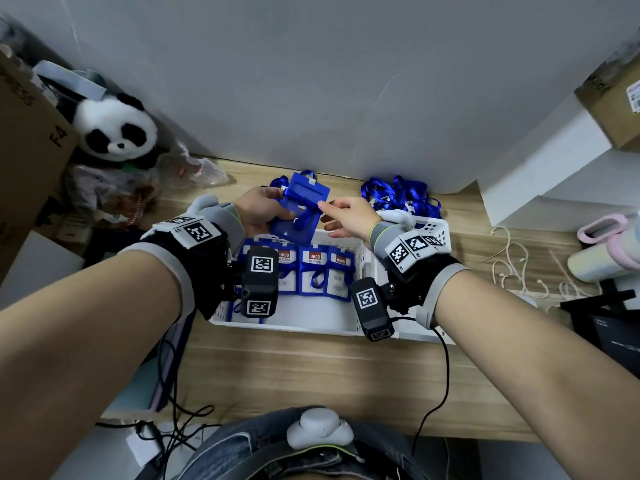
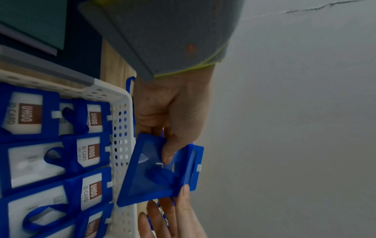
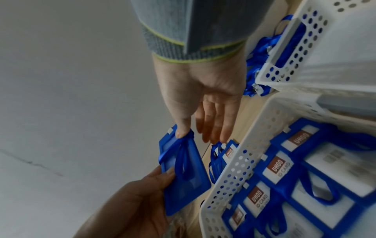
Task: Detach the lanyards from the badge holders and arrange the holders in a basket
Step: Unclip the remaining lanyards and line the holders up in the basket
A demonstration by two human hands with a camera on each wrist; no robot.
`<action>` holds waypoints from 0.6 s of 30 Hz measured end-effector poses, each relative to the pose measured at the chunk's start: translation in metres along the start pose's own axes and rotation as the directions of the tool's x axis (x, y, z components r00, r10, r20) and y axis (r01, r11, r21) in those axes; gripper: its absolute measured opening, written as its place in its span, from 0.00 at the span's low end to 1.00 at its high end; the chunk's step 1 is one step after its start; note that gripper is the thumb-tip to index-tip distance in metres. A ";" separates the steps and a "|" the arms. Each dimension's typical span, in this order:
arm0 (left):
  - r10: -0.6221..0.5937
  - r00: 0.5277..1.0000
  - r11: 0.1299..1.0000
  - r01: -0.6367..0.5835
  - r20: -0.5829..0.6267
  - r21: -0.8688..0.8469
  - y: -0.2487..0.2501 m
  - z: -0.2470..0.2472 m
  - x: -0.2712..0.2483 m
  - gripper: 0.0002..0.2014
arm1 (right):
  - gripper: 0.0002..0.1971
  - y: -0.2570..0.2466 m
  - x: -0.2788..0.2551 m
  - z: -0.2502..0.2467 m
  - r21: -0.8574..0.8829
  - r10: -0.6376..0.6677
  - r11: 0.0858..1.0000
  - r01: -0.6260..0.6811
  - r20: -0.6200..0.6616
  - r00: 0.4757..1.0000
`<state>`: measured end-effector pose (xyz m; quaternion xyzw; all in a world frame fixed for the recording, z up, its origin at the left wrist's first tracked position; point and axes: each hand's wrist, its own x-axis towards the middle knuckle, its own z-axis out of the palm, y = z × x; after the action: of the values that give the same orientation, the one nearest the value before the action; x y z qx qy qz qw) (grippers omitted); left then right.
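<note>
A blue badge holder [image 1: 300, 211] [image 2: 156, 173] [image 3: 183, 177] is held tilted above the far rim of a white perforated basket [image 1: 284, 328] [image 2: 120, 145] [image 3: 234, 169]. My left hand [image 1: 273, 206] [image 2: 164, 145] [image 3: 162, 175] grips the holder's left edge, thumb on its face. A blue lanyard [image 3: 184, 154] is looped across it. My right hand [image 1: 327, 211] [image 3: 193, 135] pinches that lanyard at the holder's top, its other fingers straight. Several holders with UHOO cards [image 1: 313, 271] [image 2: 89, 154] [image 3: 274, 167] lie in rows inside the basket.
A heap of blue lanyards [image 1: 398, 195] [image 3: 258, 64] lies behind a second white basket [image 1: 433, 232] [image 3: 305, 48]. Another holder with its lanyard [image 3: 223, 153] lies behind the first basket. A panda plush [image 1: 117, 129] and a cardboard box [image 1: 27, 133] crowd the left. The wall is close behind.
</note>
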<state>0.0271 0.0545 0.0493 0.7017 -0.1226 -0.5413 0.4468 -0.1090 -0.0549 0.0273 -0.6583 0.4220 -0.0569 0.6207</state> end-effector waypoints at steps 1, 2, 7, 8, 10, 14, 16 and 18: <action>-0.002 1.000 1.000 0.003 0.027 -0.002 -0.001 -0.001 0.000 0.12 | 0.10 0.001 0.001 0.001 0.029 0.013 0.999 -0.014 0.017 1.000; -0.008 0.999 1.000 0.008 0.046 -0.001 -0.002 -0.002 -0.001 0.12 | 0.13 0.004 0.002 0.002 0.064 0.025 0.998 -0.026 0.022 0.999; -0.082 0.995 0.995 0.078 0.062 0.062 -0.018 -0.015 0.000 0.17 | 0.03 0.015 -0.002 0.009 0.125 0.147 0.979 -0.163 0.130 0.981; -0.097 0.994 0.992 0.092 0.053 0.089 -0.022 -0.018 0.000 0.19 | 0.03 0.018 -0.004 0.010 0.112 0.167 0.976 -0.187 0.165 0.972; -0.136 0.989 0.979 0.126 0.056 0.159 -0.030 -0.022 -0.001 0.17 | 0.06 0.025 -0.007 0.013 0.082 0.217 0.968 -0.239 0.215 0.952; -0.225 0.973 0.944 0.203 0.057 0.261 -0.044 -0.026 -0.001 0.07 | 0.07 0.041 -0.009 0.024 -0.025 0.316 0.947 -0.320 0.252 0.914; -0.228 0.974 0.930 0.212 0.017 0.301 -0.048 -0.026 -0.002 0.03 | 0.08 0.049 -0.008 0.029 -0.078 0.362 0.932 -0.354 0.227 0.904; -0.251 0.968 0.914 0.231 0.017 0.335 -0.055 -0.027 -0.001 0.06 | 0.10 0.056 -0.008 0.035 -0.159 0.409 0.910 -0.382 0.206 0.889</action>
<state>0.0332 0.0996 0.0087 0.7599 -0.1375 -0.5846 0.2489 -0.1204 -0.0161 -0.0258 -0.5949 0.4737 0.1733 0.6259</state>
